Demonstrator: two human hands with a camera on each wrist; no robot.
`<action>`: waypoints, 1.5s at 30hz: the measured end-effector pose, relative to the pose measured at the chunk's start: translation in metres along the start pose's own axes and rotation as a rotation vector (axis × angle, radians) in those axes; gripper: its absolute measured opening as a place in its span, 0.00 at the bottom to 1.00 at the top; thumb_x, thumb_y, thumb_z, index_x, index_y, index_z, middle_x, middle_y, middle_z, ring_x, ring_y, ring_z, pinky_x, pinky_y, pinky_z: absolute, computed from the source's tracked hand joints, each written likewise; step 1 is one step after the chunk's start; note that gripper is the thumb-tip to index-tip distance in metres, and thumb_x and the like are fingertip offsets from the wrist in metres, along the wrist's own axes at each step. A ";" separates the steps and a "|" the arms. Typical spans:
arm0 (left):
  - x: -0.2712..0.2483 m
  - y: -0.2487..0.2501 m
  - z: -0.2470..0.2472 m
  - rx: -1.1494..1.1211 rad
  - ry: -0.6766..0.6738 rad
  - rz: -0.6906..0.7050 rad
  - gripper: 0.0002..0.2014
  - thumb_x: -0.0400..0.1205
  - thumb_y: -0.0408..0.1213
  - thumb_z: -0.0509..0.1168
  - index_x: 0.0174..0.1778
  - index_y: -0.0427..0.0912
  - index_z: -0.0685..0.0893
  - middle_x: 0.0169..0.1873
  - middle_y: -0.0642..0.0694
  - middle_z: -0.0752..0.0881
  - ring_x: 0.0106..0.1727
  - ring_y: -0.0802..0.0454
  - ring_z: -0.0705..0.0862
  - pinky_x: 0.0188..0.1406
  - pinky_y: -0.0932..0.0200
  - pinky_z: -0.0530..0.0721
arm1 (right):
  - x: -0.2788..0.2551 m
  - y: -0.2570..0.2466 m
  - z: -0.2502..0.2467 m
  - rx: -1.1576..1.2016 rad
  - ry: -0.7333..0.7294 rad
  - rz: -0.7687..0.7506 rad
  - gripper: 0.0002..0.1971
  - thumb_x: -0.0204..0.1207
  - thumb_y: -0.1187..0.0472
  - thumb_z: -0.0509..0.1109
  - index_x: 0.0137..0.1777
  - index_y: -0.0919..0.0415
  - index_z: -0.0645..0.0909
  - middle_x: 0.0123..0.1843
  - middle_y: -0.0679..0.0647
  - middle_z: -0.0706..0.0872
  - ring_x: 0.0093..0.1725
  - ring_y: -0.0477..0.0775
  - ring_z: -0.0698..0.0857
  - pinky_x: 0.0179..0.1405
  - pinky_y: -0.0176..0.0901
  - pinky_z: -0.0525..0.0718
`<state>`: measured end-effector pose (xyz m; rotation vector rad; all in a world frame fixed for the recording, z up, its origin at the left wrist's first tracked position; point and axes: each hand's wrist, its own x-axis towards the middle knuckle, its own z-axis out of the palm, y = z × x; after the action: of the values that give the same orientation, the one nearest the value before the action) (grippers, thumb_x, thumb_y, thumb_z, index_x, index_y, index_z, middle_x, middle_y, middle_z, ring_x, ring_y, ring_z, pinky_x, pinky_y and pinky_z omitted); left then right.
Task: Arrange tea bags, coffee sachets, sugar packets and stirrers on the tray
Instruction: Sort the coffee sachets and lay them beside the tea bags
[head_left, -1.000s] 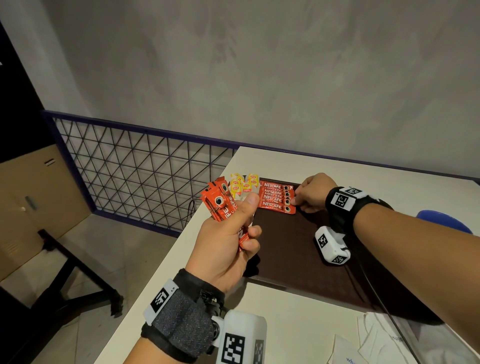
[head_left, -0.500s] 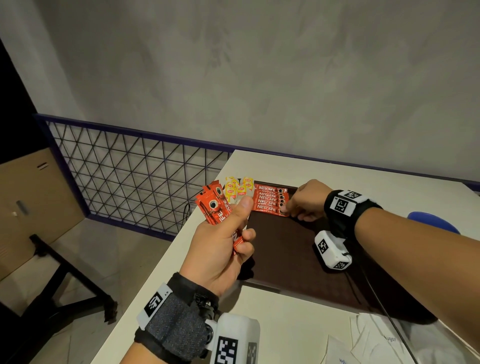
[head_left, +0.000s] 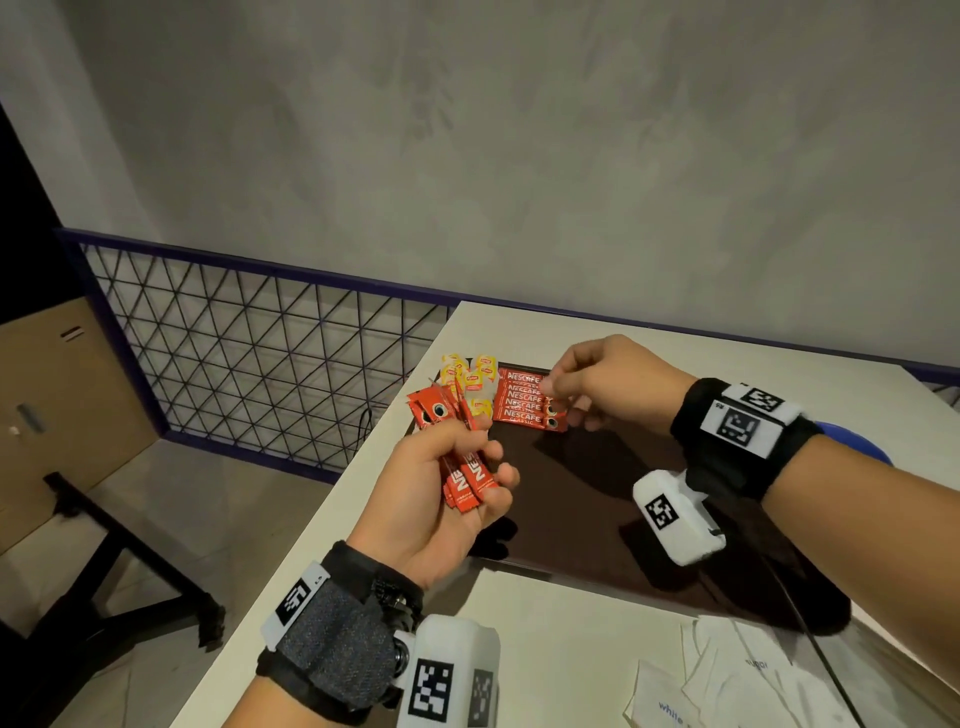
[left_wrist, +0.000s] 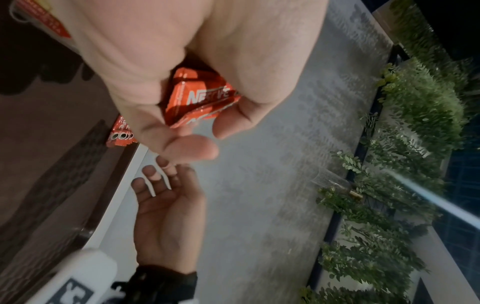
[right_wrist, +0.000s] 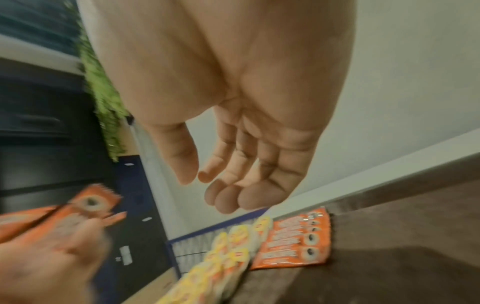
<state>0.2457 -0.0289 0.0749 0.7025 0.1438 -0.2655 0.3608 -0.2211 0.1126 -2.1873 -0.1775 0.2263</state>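
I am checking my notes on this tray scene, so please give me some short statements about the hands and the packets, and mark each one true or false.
1. The left hand grips a bundle of red coffee sachets. True.
2. The right hand holds a coffee sachet. False: it holds nothing, and its fingers hang loosely curled above the row of sachets.
3. A row of red sachets lies flat at the far edge of the dark tray. True.
4. The yellow tea bags lie to the right of that row. False: they lie to its left, at the tray's far left corner.
5. White paper packets lie on the table, off the tray. True.
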 end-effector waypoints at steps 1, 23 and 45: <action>0.000 0.000 0.000 0.008 -0.007 -0.006 0.17 0.76 0.25 0.63 0.62 0.36 0.80 0.36 0.39 0.80 0.32 0.46 0.79 0.16 0.65 0.75 | -0.010 -0.007 0.002 0.023 -0.017 -0.044 0.09 0.80 0.55 0.80 0.51 0.60 0.88 0.46 0.59 0.94 0.37 0.52 0.91 0.35 0.44 0.86; -0.001 -0.010 0.002 0.216 0.039 0.078 0.15 0.80 0.38 0.72 0.61 0.36 0.84 0.37 0.41 0.85 0.29 0.53 0.78 0.16 0.69 0.71 | -0.093 -0.013 -0.004 0.291 0.063 -0.300 0.07 0.77 0.70 0.78 0.50 0.71 0.84 0.45 0.72 0.91 0.35 0.58 0.89 0.33 0.45 0.88; -0.002 -0.012 0.004 0.145 -0.022 0.221 0.19 0.72 0.25 0.75 0.60 0.33 0.88 0.53 0.35 0.92 0.46 0.47 0.92 0.40 0.59 0.91 | -0.103 -0.004 0.001 0.232 -0.038 -0.306 0.07 0.75 0.75 0.79 0.51 0.68 0.89 0.44 0.65 0.93 0.39 0.60 0.92 0.41 0.44 0.92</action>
<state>0.2405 -0.0400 0.0712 0.8521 0.0252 -0.0720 0.2600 -0.2397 0.1257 -1.8972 -0.4794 0.1095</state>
